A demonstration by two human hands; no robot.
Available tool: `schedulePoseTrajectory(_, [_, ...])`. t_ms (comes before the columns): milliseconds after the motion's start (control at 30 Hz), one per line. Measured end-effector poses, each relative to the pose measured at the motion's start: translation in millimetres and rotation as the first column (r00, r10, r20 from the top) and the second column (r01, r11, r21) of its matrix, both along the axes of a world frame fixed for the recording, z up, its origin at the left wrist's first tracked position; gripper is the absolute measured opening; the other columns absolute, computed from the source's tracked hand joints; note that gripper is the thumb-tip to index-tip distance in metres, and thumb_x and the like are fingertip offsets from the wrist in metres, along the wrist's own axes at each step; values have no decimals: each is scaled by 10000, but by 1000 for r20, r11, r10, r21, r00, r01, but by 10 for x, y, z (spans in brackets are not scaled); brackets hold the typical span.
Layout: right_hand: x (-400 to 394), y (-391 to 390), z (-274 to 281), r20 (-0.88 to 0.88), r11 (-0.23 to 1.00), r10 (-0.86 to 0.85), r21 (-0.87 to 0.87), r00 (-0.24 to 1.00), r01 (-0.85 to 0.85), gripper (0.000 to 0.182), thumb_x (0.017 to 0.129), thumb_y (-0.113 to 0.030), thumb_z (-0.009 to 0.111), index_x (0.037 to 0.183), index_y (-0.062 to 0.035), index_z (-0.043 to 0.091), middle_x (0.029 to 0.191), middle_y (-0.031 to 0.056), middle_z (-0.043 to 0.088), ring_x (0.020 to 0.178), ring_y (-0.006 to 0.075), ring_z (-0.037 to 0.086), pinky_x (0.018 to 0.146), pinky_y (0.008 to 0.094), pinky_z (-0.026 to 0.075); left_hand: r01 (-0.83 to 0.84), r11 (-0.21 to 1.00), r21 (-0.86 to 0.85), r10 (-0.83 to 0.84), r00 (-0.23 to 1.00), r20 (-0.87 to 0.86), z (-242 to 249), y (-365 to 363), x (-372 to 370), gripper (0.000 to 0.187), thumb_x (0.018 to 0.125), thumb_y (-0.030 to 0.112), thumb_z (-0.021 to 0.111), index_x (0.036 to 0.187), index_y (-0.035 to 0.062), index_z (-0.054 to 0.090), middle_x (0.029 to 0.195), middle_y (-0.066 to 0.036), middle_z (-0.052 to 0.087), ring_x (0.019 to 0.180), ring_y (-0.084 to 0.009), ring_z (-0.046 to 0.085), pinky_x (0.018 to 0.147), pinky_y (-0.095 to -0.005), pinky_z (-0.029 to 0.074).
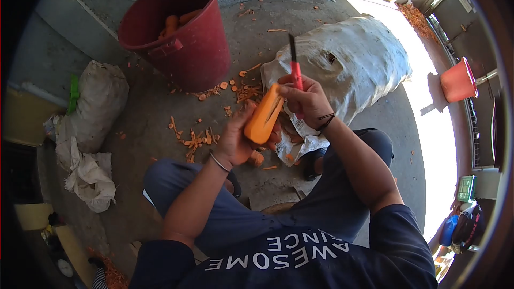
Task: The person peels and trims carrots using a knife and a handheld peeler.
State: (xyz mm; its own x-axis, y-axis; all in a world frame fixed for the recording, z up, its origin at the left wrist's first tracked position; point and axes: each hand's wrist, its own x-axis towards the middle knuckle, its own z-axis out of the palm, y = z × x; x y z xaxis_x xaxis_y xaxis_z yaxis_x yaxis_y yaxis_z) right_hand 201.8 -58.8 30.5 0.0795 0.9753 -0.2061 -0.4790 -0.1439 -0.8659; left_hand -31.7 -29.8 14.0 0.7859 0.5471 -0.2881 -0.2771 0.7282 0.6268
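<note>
A peeled orange carrot (262,119), with a dark split along its side, is held between both hands. My left hand (239,135) is closed around its thick lower end. At its narrow upper end, the fingers of my right hand (306,99) pinch the tip and also grip a knife (296,73) with a red handle, its dark blade pointing up and away from the carrot. Below the hands lies a cut carrot piece (257,158) on the floor, beside the open mouth of a large pale sack (353,56).
A red bucket (209,48) holding carrots stands at the upper left. Peelings and slices (201,140) litter the floor (160,96). Pale sacks (99,101) stand at the left. A small red bucket (458,81) is at the far right.
</note>
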Motion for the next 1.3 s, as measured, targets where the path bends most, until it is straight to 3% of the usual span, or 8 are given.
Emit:
schedulePoseTrajectory(133, [-77, -54, 16, 125, 993, 111, 20, 986, -115, 270, 1017, -170, 722, 1230, -18, 658, 801, -17, 636, 538, 31, 466, 479, 230, 351, 96, 993, -74, -85, 986, 141, -176, -96, 41, 547, 1103, 554, 440, 1383, 98, 555, 1047, -136, 707, 919, -252, 739, 777, -423, 625])
schedulePoseTrajectory(200, [-23, -40, -1, 235, 1000, 8, 13, 972, -11, 279, 1075, -225, 646, 1248, -6, 649, 821, 13, 654, 570, 50, 524, 511, 236, 410, -209, 975, -77, 214, 975, 65, -260, -62, 98, 532, 1112, 529, 397, 1351, 88, 575, 1039, -134, 722, 888, -255, 729, 743, -420, 588])
schedulePoseTrajectory(333, [24, -114, 36, 383, 982, 135, 69, 914, -174, 333, 1117, -233, 561, 1332, 19, 590, 837, 40, 667, 590, 81, 592, 548, 247, 478, -194, 979, -61, 201, 969, 144, -301, 106, -45, 450, 1122, 452, 465, 1371, 95, 578, 1109, -81, 710, 1004, -187, 720, 834, -380, 602])
schedulePoseTrajectory(433, [-54, -269, 112, 514, 968, 210, 7, 832, -249, 413, 1122, -178, 518, 1468, 38, 454, 809, 47, 664, 614, 107, 655, 573, 264, 525, -318, 948, 5, 317, 947, 52, -366, 184, -42, 460, 1119, 450, 482, 1339, 65, 604, 1119, -83, 710, 993, -185, 720, 873, -347, 589])
schedulePoseTrajectory(567, [-141, -295, 121, 765, 969, 122, 47, 632, -244, 366, 1082, -227, 571, 1339, 32, 587, 716, 130, 682, 619, 229, 708, 617, 378, 534, -393, 908, 144, 398, 917, -11, -311, 195, 7, 444, 1122, 434, 482, 1313, 58, 620, 1100, -83, 709, 976, -171, 710, 868, -338, 579])
schedulePoseTrajectory(767, [-110, -273, 162, 775, 957, 225, -60, 591, -285, 285, 1074, -247, 583, 1200, 0, 649, 681, 138, 675, 634, 267, 708, 622, 397, 536, -432, 880, 200, 441, 897, -3, -208, 153, 78, 389, 1121, 382, 509, 1329, 73, 623, 1130, -49, 700, 1014, -138, 688, 894, -319, 564])
schedulePoseTrajectory(967, [-141, -292, 291, 813, 963, 161, -7, 559, -268, 241, 1065, -222, 579, 1085, 9, 644, 677, 161, 658, 622, 296, 692, 615, 416, 526, -420, 888, 187, 420, 906, 39, -277, 140, 76, 386, 1121, 344, 525, 1324, 39, 646, 1171, -44, 705, 1051, -119, 683, 933, -304, 560])
schedulePoseTrajectory(1300, [-204, -290, 221, 789, 962, 225, -85, 572, -261, 248, 1053, -223, 583, 1043, 18, 645, 724, 184, 653, 651, 301, 681, 639, 424, 522, -468, 849, 246, 486, 874, -13, -247, 98, 120, 378, 1119, 346, 529, 1301, 38, 653, 1178, -40, 693, 1066, -112, 660, 936, -302, 535])
